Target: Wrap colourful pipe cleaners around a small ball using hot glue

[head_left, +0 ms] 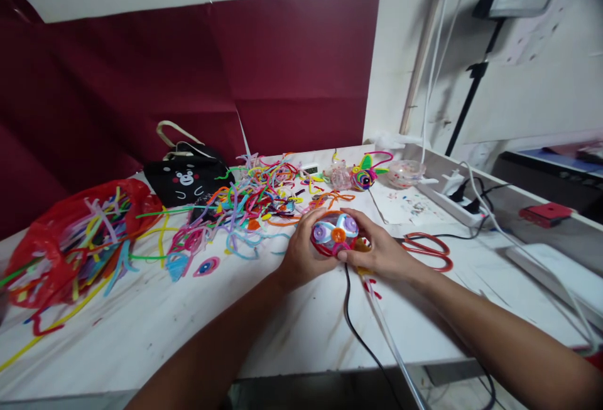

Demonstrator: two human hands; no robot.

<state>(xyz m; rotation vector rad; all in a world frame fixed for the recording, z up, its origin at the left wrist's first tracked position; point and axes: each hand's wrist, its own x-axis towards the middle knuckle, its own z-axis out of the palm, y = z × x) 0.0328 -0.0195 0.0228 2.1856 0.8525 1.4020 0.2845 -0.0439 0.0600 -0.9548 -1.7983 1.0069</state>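
Over the front middle of the table, my left hand (304,248) and my right hand (374,248) are closed round a pipe-cleaner face (338,235). It is round, with two purple eyes on white-blue patches, an orange nose and red at its lower edge. My right thumb presses on its lower front. Behind my right hand, a yellow tool (365,265) is mostly hidden; a long clear stick (393,338) and a black cord (355,328) run from near it towards the table's front edge. Red-handled scissors (431,252) lie right of my right hand.
A red plastic bag (40,253) of pipe cleaners stands left, beside a black bag (186,178). A tangle of loose pipe cleaners (257,193) covers the back middle. Behind are a colourful pipe-cleaner figure (365,176) and clear bowl (406,173). A power strip (455,203) lies right.
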